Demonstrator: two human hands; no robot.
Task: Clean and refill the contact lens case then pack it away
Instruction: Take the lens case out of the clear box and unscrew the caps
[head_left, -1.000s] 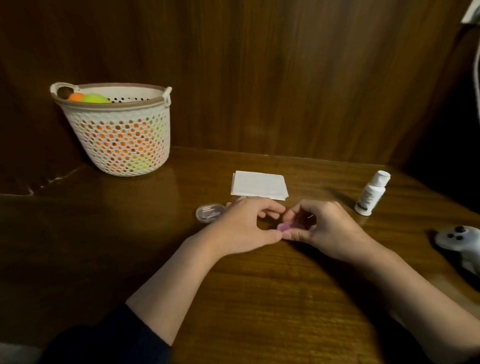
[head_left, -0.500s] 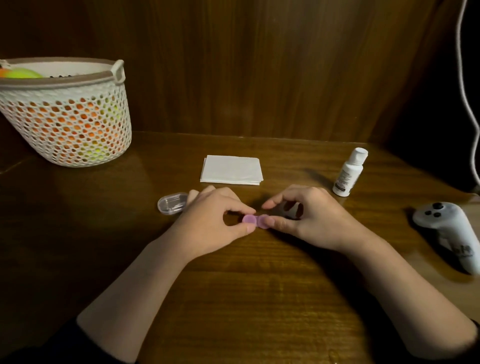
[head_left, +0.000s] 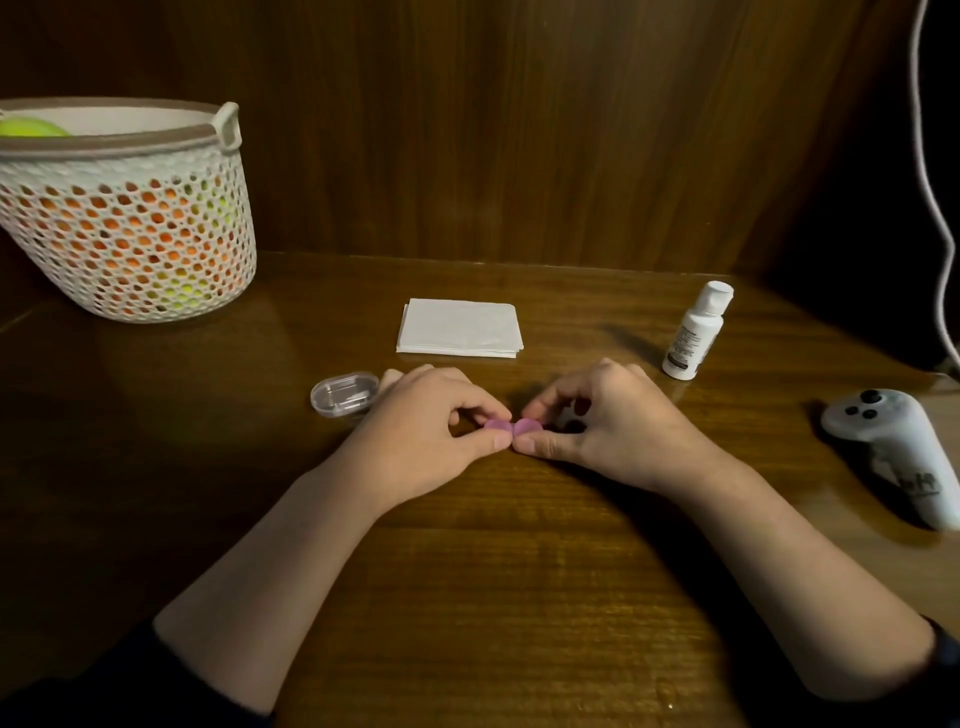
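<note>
Pinching a small pink contact lens case (head_left: 513, 427) between both hands, we hold it low over the wooden table (head_left: 467, 571), a little beyond the middle of its surface. Our left hand (head_left: 426, 431) takes the case's left round cap between thumb and forefinger, the other fingers curled under. Our right hand (head_left: 608, 426) takes the right cap the same way, its thumb lying along the near edge and its forefinger bent over the top. The two thumb tips nearly meet just in front of the case. We cannot tell whether the case rests on the wood or sits just above it.

Just left of our left hand, partly hidden behind its knuckles, lies a small clear plastic box (head_left: 343, 393) with rounded corners, flat on the table. Farther back, between the two hands, sits a folded white tissue (head_left: 460, 328), lying square and apart from everything else. To the right of it stands a small white bottle (head_left: 696, 332) with a white cap, upright and leaning slightly in the wide view, near our right hand but not touching it.

At the right edge rests a white handheld controller (head_left: 893, 452) with dark buttons, lying on its side. A white cable (head_left: 930, 197) hangs down the dark far-right corner. At the far left stands a white perforated basket (head_left: 130, 223), with orange and yellow-green things showing through its holes, against the wooden back wall (head_left: 493, 130).
</note>
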